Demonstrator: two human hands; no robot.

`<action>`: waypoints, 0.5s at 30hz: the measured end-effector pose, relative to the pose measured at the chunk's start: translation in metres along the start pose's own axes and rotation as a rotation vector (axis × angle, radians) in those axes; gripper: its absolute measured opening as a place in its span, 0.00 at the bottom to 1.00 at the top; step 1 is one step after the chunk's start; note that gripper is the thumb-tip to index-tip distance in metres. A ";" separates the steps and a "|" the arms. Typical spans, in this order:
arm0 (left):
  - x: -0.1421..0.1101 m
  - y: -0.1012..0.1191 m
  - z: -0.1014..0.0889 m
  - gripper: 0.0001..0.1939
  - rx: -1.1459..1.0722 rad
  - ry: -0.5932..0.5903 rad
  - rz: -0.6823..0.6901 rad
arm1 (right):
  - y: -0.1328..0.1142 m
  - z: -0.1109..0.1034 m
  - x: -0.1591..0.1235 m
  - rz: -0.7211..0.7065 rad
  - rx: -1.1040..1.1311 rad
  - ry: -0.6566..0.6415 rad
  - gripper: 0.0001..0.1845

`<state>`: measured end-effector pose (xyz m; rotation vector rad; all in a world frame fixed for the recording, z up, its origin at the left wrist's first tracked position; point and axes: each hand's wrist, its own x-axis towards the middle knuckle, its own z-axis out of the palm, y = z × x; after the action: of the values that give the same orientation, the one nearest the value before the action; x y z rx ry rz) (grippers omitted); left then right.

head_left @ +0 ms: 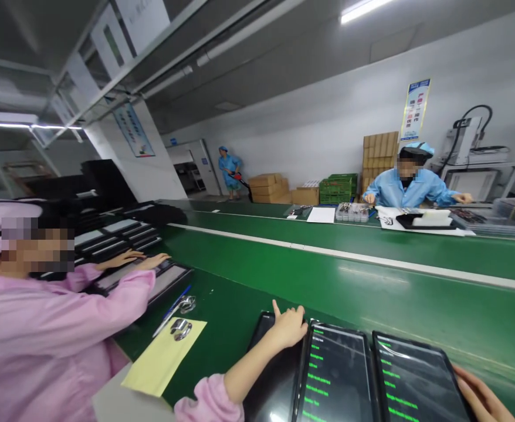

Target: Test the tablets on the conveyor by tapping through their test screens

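Pink-sleeved left hand [286, 329] rests on a black glass tablet [268, 398], fingers spread and one raised, holding nothing; beside a green-lit black tablet [411, 375] on the green bench [416, 293], the right hand [481, 395] curves at the frame edge, its fingers' hold unclear.

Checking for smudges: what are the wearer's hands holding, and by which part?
Left hand: a dark tablet's top edge. Right hand: another tablet's right edge. Neither grip is certain.
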<state>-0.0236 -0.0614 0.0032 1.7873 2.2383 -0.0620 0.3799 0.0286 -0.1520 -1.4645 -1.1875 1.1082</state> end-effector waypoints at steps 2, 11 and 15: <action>-0.006 0.007 -0.005 0.20 -0.019 0.018 0.061 | -0.010 0.002 -0.005 -0.038 -0.061 0.008 0.33; -0.005 0.080 0.004 0.28 0.096 -0.029 0.380 | -0.024 0.013 -0.018 -0.199 0.067 0.038 0.31; 0.004 0.098 0.013 0.25 0.144 -0.085 0.489 | -0.011 0.016 -0.015 -0.235 0.136 0.087 0.35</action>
<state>0.0725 -0.0376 0.0034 2.3091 1.7212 -0.1992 0.3607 0.0167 -0.1423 -1.2228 -1.1668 0.9363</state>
